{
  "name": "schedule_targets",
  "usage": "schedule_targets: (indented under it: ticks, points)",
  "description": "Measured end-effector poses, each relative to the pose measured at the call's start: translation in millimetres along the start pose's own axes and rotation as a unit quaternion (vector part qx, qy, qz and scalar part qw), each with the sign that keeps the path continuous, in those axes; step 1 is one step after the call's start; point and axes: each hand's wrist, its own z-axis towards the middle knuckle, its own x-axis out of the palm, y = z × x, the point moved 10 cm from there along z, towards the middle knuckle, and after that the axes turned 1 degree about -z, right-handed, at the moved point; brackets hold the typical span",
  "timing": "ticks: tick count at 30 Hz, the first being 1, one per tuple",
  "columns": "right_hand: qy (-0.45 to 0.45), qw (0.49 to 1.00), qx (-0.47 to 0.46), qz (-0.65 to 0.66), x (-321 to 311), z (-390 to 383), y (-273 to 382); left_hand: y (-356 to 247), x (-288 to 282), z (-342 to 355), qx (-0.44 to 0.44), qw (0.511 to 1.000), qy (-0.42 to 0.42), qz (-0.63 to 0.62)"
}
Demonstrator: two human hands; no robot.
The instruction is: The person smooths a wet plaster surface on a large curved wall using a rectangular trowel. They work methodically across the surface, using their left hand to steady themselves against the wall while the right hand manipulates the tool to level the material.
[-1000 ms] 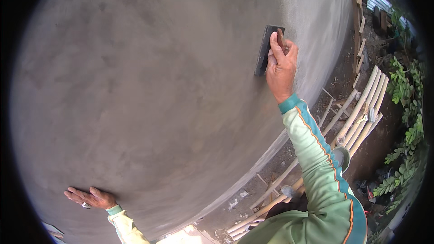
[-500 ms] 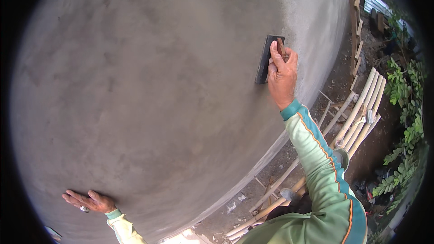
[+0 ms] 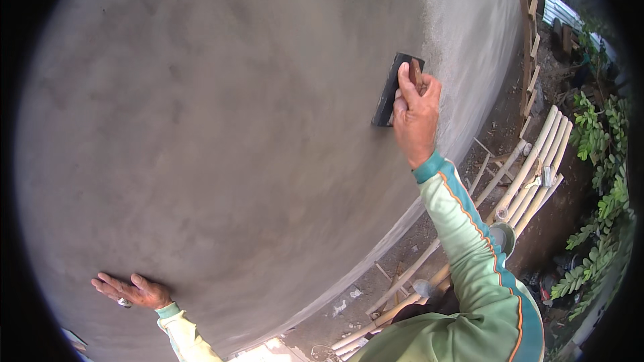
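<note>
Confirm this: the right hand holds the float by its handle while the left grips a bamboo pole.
Wrong about the left hand: the head view shows it open against the wall. The right hand holds the float by its handle.

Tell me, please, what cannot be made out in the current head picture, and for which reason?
In the head view:
Float: the face toward the wall, hidden by its own back.
Brown handle: partly covered by the right hand.
Left hand: palm side, turned toward the wall.
Round container: one side, behind the green sleeve.
Object at lower left: too little shows; the picture's dark edge cuts it off.
</note>
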Motion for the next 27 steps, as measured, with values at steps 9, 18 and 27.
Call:
schedule_targets:
  ticks: [9, 18, 27]
  points:
    - [-0.003, 0.999, -0.043, 0.004, 9.3, -27.9, 2.3, -1.0, -0.9, 0.5, 0.004, 1.000, -0.015, -0.006]
    - [-0.018, 0.996, -0.080, 0.022, -8.6, -2.5, 56.7, 0.6, -1.0, 0.5, 0.002, 1.000, -0.016, 0.008]
    - [-0.019, 0.983, -0.183, 0.022, -17.4, -15.7, 111.2, 0.4, -2.6, 0.1, -0.011, 1.000, -0.022, -0.007]
